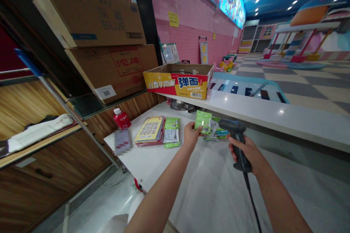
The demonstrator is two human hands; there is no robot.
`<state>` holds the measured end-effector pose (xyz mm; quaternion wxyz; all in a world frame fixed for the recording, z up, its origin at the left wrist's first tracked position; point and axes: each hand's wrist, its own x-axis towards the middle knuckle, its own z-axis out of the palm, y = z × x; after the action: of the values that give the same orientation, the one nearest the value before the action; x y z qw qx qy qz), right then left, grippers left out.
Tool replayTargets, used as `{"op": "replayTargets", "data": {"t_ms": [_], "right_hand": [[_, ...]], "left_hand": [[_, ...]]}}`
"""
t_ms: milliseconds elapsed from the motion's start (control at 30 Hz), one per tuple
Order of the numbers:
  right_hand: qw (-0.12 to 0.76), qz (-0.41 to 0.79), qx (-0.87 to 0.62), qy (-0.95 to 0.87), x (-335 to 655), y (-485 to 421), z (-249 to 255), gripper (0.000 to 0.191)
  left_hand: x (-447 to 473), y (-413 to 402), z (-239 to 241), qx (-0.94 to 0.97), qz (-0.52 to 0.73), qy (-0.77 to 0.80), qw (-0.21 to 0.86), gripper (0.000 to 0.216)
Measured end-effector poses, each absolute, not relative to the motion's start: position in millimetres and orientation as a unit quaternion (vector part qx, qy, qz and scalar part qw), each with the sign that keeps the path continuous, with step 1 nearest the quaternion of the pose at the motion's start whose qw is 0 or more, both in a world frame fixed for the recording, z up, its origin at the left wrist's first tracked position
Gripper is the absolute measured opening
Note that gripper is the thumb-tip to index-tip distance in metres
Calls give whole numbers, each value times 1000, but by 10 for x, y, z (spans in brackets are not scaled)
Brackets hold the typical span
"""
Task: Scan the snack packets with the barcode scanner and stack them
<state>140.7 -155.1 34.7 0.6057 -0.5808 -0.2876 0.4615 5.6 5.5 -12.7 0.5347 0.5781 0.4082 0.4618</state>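
My left hand (191, 134) is closed on a small green packet (203, 121), held upright above the white counter (153, 160). My right hand (246, 151) grips the handle of a dark barcode scanner (235, 138), whose head points at the packet from the right. The scanner's cable runs down past my right forearm. Behind the packet lies a small pile of similar green packets (218, 134). Another green packet (171, 133) lies to the left, beside a stack of yellow and red card sheets (150, 130).
An open yellow and red cardboard box (177, 84) sits on the raised ledge (273, 113). A red bottle (121, 119) stands at the counter's left end. Two big cartons (115, 69) rest on shelves to the left. A tiled floor with play equipment (298, 62) lies beyond.
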Motion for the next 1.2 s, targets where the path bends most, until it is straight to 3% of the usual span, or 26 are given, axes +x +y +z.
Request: {"op": "replayTargets", "data": {"t_ms": [167, 400, 567, 700, 867, 1200], "right_hand": [[553, 493, -572, -351, 1156, -1566, 411, 40], [444, 552, -576, -408, 832, -1585, 364, 37], [420, 540, -595, -422, 752, -1586, 370, 31], [427, 543, -596, -409, 741, -1581, 367, 32], [439, 550, -590, -396, 743, -1543, 264, 36], [551, 539, -544, -331, 682, -1410, -106, 44]], "left_hand": [[-514, -63, -392, 483, 543, 388, 568, 38], [-873, -126, -686, 463, 597, 410, 511, 37], [-894, -131, -739, 467, 598, 421, 496, 33], [-905, -152, -729, 494, 584, 451, 461, 24], [-893, -166, -714, 474, 588, 414, 508, 29], [-939, -197, -770, 462, 595, 402, 521, 35]]}}
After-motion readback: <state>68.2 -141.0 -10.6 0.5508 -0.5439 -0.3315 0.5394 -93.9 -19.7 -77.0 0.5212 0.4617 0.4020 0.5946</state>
